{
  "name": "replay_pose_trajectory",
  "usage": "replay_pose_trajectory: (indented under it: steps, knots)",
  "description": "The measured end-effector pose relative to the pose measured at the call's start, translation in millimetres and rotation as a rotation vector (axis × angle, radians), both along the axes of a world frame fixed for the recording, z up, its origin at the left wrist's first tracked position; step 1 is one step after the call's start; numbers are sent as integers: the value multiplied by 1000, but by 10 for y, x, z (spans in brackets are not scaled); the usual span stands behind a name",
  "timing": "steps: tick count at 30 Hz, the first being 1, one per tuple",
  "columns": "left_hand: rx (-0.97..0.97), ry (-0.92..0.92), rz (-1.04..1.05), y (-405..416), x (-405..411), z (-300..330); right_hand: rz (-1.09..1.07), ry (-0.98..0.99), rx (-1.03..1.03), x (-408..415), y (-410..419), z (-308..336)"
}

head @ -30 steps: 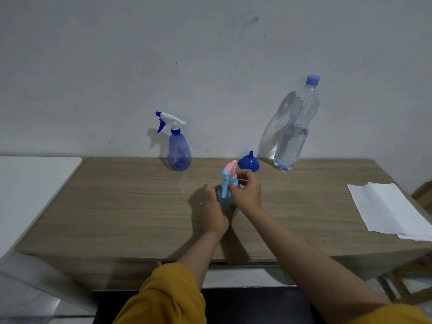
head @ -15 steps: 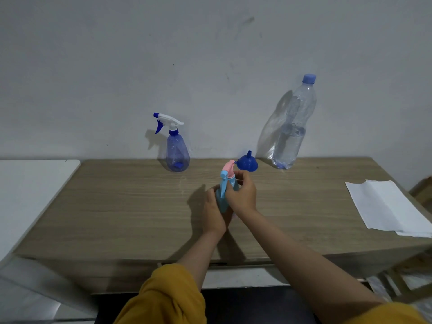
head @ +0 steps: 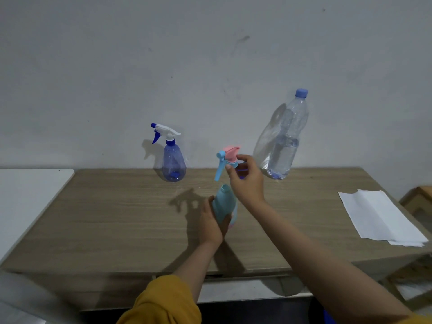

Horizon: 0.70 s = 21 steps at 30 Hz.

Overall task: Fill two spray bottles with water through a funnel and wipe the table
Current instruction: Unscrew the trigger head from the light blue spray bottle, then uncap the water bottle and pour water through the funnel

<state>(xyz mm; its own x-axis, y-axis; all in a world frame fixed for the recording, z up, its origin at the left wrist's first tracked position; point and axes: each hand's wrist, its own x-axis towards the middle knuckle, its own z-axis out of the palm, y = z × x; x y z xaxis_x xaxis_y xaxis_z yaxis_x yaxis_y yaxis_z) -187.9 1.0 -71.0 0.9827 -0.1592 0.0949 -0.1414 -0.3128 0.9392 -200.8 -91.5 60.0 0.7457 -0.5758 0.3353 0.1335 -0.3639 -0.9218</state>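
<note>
My left hand (head: 213, 224) grips the body of a light blue spray bottle (head: 224, 204) standing on the wooden table (head: 117, 218); its neck is uncapped. My right hand (head: 247, 181) holds the pink and blue spray head (head: 228, 160) lifted just above that neck. A blue funnel sits behind my right hand, almost fully hidden. A clear blue spray bottle (head: 174, 163) with a white trigger stands at the back. A large plastic water bottle (head: 286, 139), partly full and capped, stands at the back right.
White paper towels (head: 378, 217) lie on the table's right end. A white surface (head: 28, 197) adjoins the table on the left. A grey wall runs behind the table. A wooden frame (head: 418, 199) shows at the far right.
My right hand has unscrewed the spray head and lifted it off the light blue bottle. My left hand still holds the bottle body.
</note>
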Motion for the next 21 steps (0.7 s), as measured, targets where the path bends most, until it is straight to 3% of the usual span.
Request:
replay_pose_trajectory:
  steps: [6, 9, 16, 21]
  knots:
    - [57, -36, -33, -2, -23, 68, -93, -127, 24, 7, -328, 699]
    - [77, -36, -7, -3, -14, 73, -147, -85, -67, -17, -541, 823]
    - [112, -91, 9, 17, -28, 101, -118, 515, -417, -44, -918, 68]
    - [116, -79, 12, 28, -15, 96, -2, 845, -461, -34, -1043, -557]
